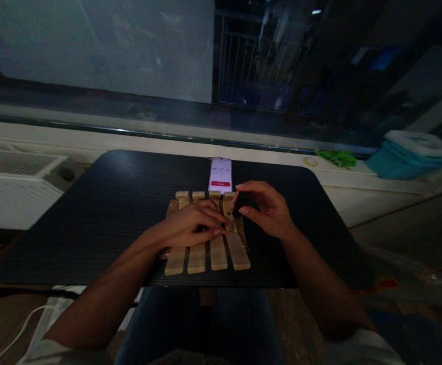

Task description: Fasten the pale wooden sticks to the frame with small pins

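Note:
Several pale wooden slats [218, 255] lie side by side across a brown base [172, 207] in front of me, like a small xylophone. My left hand [190, 223] rests over the slats with its fingers stretched to the right. Its fingertips are close to a small metal piece on the rightmost slat [238, 252]; whether they touch it I cannot tell. Between the thumb and fingers of my right hand [268, 208] is a screwdriver [238, 204] with a dark handle, held nearly upright. Its tip points down at the rightmost slat.
A lit phone [221, 174] lies behind the slats on the dark table [91, 228]. On the windowsill are a green cloth [337, 158], a roll of tape [311, 161] and a teal container [407, 157]. A white radiator [11, 187] stands at the left.

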`<action>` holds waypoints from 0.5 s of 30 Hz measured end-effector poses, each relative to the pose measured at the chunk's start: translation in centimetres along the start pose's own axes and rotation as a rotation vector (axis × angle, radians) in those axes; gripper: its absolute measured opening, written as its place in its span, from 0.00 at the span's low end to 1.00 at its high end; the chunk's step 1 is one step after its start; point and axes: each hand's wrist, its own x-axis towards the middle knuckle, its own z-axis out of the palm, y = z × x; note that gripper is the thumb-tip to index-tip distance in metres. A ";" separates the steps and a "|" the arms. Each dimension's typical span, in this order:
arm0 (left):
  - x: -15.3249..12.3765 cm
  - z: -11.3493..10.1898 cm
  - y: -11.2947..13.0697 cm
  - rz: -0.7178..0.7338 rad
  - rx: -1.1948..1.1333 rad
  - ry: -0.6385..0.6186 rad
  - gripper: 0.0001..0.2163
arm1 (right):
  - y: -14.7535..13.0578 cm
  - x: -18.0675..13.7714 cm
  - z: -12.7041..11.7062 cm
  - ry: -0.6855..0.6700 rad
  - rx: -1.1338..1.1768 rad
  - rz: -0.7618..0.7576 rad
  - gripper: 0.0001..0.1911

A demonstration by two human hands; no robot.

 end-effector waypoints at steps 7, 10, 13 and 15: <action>-0.1 0.0 -0.1 -0.018 -0.001 -0.014 0.12 | -0.1 0.2 -0.1 0.002 -0.031 0.004 0.16; -0.1 0.0 -0.1 -0.008 0.000 -0.007 0.11 | -0.1 0.1 -0.1 -0.020 -0.025 0.020 0.17; -0.1 0.0 -0.2 -0.019 0.000 -0.005 0.11 | -0.3 0.0 -0.2 -0.037 -0.005 0.022 0.18; -0.1 0.1 -0.2 -0.026 -0.002 -0.011 0.11 | -0.3 0.0 -0.2 -0.042 -0.008 0.026 0.18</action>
